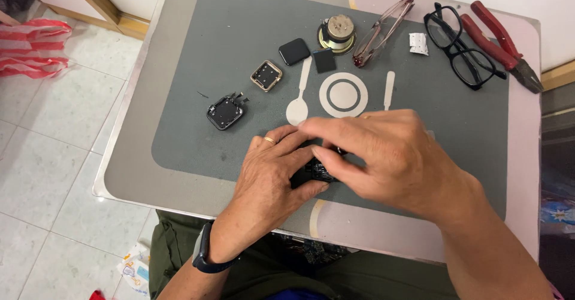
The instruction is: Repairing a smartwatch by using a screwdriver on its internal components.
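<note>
A small black square screen lies on the grey mat; a white crumpled packet lies far right.

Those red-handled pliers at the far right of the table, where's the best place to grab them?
Grip the red pliers around both red handles, coming from above. They lie flat with handles nearly closed and pointing away; the metal nose points toward the table's right edge, and the black glasses crowd their left.

This looks like a small home repair bench for electronics. A grey rubber work mat covers a small rounded table standing on pale tiled floor. On the mat lie opened square smartwatch casings, a round metal speaker driver and white plastic prying tools. Red-handled pliers rest just off the mat's right edge, beside black-framed glasses.
</note>
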